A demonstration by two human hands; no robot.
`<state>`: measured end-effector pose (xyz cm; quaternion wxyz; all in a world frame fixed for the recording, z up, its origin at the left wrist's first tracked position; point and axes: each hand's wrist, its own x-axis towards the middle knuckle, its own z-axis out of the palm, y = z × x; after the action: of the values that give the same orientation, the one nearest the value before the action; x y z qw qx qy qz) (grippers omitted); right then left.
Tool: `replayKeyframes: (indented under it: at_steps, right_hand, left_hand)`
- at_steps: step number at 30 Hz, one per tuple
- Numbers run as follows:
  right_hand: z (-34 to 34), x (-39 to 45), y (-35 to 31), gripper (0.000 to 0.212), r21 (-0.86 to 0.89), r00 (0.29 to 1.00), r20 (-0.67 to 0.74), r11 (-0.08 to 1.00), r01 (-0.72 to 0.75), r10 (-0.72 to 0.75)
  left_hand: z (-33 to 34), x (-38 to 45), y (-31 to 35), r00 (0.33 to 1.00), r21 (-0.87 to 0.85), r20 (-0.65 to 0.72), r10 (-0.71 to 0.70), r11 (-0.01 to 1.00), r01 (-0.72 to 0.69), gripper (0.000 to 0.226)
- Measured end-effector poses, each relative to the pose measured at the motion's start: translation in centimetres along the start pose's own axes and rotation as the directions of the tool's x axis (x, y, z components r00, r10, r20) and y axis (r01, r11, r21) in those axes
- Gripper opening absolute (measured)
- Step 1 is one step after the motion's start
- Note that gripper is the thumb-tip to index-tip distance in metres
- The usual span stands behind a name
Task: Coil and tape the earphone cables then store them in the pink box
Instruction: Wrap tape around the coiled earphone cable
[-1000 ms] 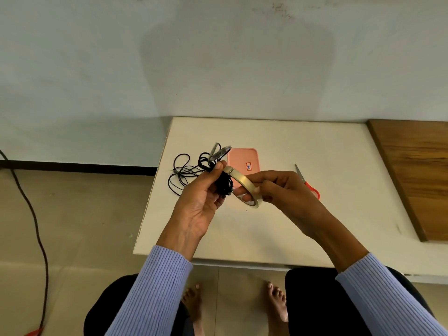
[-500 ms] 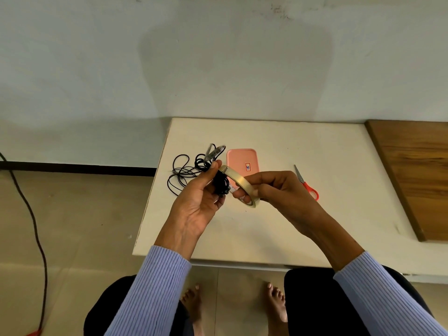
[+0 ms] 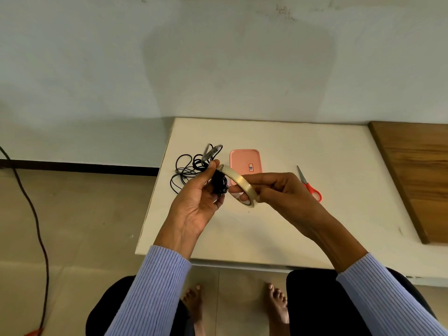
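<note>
My left hand (image 3: 196,202) holds a small coiled bundle of black earphone cable (image 3: 219,184) between thumb and fingers, above the white table (image 3: 278,229). My right hand (image 3: 283,192) grips a roll of clear tape (image 3: 240,184), its upper end touching the bundle by my left thumb. Behind the hands, the closed pink box (image 3: 246,161) lies flat on the table. To its left lies a loose tangle of black cables (image 3: 191,168) with a plug end on top.
Red-handled scissors (image 3: 309,184) lie on the table right of my right hand. A wooden board (image 3: 417,175) borders the table's right side. A dark cord (image 3: 31,214) runs across the floor at left. The wall stands just behind the table.
Both hands with the tape roll and the cable bundle have shifted slightly left and up. The grips are unchanged.
</note>
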<state>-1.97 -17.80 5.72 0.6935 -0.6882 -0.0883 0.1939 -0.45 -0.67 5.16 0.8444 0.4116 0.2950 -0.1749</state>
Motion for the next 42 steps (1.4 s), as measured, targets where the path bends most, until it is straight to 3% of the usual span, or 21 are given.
replayKeyframes:
  at_steps: [4,7,22,26,33,37,42]
  right_hand:
    - [0.3,-0.1,0.0,0.021,0.016,1.000,-0.018,1.000,-0.022,0.022]
    - [0.4,-0.1,-0.1,0.020,0.015,0.996,-0.082,1.000,-0.023,0.025]
    - [-0.4,-0.5,-0.6,0.040,0.023,0.997,0.070,1.000,0.021,-0.022]
    - [-0.2,-0.5,-0.5,0.028,-0.011,0.999,0.035,1.000,0.009,-0.008]
    - [0.0,0.0,0.5,0.014,-0.090,0.964,-0.266,0.996,-0.025,0.000]
    - [0.8,0.1,0.8,0.015,-0.147,0.965,-0.260,0.987,-0.062,0.022]
    - [0.2,-0.1,0.3,0.016,-0.109,0.984,-0.173,0.992,-0.063,0.044]
  left_hand:
    - [-0.1,0.2,-0.2,1.000,0.006,-0.017,0.002,1.000,-0.002,0.012]
    - [0.0,0.2,-0.3,1.000,0.002,-0.021,-0.012,1.000,0.012,0.010]
    - [-0.5,0.6,-0.2,0.995,-0.111,-0.038,-0.096,0.990,0.091,0.013]
    - [-0.6,0.5,0.1,0.994,-0.118,-0.013,-0.108,0.987,0.105,0.014]
    - [-0.7,-0.5,-0.3,0.992,0.175,0.129,-0.003,0.984,-0.020,0.012]
    - [0.1,-0.8,-1.8,0.986,0.359,0.108,0.124,0.920,-0.155,0.022]
    - [0.4,-0.6,-1.3,0.988,0.269,0.084,0.131,0.952,-0.149,0.016]
